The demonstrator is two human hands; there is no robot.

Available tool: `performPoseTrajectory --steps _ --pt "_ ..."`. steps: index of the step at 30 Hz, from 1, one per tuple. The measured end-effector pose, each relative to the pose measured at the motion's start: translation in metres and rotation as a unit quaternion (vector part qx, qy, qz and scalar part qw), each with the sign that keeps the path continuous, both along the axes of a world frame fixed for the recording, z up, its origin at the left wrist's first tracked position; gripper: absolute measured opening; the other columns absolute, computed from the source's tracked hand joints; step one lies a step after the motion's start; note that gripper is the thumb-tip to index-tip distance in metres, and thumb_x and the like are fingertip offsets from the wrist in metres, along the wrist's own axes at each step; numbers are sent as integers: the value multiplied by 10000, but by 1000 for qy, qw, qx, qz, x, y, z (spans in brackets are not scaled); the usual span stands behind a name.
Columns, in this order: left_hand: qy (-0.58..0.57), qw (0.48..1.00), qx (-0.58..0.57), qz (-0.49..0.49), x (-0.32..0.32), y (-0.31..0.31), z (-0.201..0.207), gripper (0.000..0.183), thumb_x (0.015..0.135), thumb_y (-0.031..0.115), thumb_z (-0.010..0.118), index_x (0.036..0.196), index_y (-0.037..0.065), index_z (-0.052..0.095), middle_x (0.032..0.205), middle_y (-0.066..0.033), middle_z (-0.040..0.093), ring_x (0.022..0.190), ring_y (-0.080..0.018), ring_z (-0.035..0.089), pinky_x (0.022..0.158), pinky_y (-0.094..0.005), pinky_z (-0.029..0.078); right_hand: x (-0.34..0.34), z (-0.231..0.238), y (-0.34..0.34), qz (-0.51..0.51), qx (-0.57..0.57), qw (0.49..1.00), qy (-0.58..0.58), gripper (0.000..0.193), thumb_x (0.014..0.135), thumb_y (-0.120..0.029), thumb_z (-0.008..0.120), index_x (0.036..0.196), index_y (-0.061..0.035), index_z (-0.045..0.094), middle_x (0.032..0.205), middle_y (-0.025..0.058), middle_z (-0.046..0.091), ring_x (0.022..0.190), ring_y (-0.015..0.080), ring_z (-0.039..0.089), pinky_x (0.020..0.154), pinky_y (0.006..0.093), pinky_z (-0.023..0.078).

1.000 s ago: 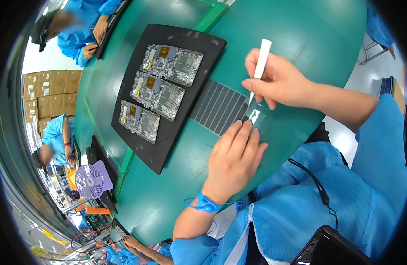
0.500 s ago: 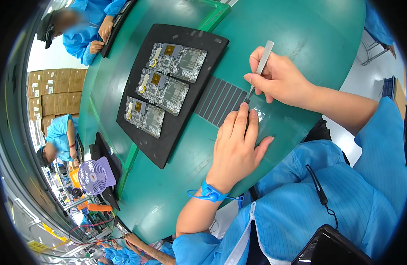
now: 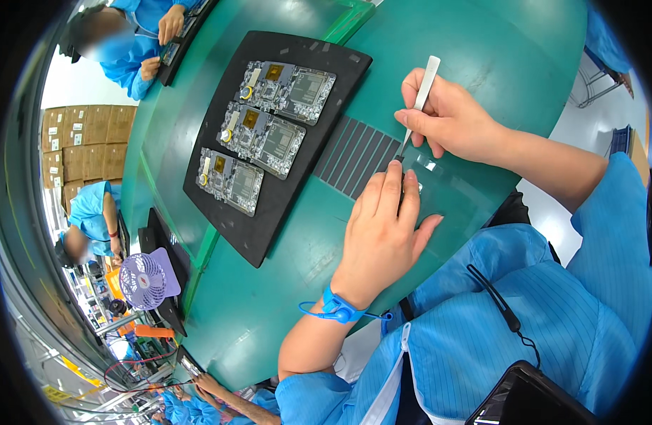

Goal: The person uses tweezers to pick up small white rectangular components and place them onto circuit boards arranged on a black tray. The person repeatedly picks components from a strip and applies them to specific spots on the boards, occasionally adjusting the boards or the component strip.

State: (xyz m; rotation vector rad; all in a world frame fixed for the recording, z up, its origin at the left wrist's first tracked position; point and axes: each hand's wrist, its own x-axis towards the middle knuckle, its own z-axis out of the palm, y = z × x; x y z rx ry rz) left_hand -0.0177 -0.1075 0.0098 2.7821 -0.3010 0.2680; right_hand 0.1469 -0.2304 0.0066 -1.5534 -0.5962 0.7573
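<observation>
Pinched between the thumb and fingers of my right hand [image 3: 459, 126] is a pair of metal tweezers [image 3: 428, 83], its tip pointing down at the near right end of a sheet of dark strips [image 3: 355, 154]. My left hand [image 3: 382, 237] lies with stretched fingers on the table, its fingertips at that same end of the sheet, close to the tweezer tip. Under the fingertips something small and dark is partly hidden. Left of the sheet, three circuit boards [image 3: 280, 146] rest in a row on a black pad [image 3: 251, 237].
The green table [image 3: 304, 234] has a raised green strip [image 3: 347, 25] beyond the pad. A purple fan [image 3: 143, 281] stands at the left. Two co-workers in blue [image 3: 131, 53] work across the table. Brown cartons [image 3: 88, 142] are stacked behind. A blue wrist strap [image 3: 338, 306] circles my left wrist.
The tweezers are tilted slightly more upright, their tip still by my left fingertips. My left hand stays nearly in place. The view has shifted a little; a co-worker's hands at upper left have moved.
</observation>
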Motion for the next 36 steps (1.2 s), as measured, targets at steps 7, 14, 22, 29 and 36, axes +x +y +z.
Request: performPoseTrajectory --steps 7,14,22,29,36 --pt "-4 1000 15 7 -3 -1 -3 584 759 265 757 1183 -83 557 1226 -255 517 1080 -373 519 920 -425 463 2 -8 3 -14 29 999 24 147 926 -153 572 922 -78 445 637 61 584 433 79 485 405 240 357" --pt "-4 1000 1 5 -1 0 -1 593 760 273 754 1194 -81 556 1221 -250 521 1084 -368 522 921 -417 464 3 -11 4 -11 31 999 27 134 921 -150 569 917 -84 452 623 63 588 421 71 475 399 230 342" --pt "-4 999 -43 -4 -4 9 -3 524 752 234 766 1168 -30 590 1238 -218 534 1097 -358 530 920 -413 469 11 3 29 -11 89 993 75 177 930 -203 582 939 -72 464 649 66 609 423 72 479 413 219 343" --pt "-158 947 146 237 2 89 4 324 834 162 698 1081 -39 641 1118 -201 609 1001 -358 579 867 -430 474 24 22 133 22 157 987 19 211 919 -189 585 1015 -21 502 690 86 636 483 93 544 458 238 406" --pt "-171 941 149 252 4 84 -20 332 820 134 698 1093 -44 632 1092 -190 597 993 -345 575 845 -409 487 9 8 171 57 100 993 -36 195 913 -189 598 980 -51 477 680 76 633 508 101 575 468 261 427"
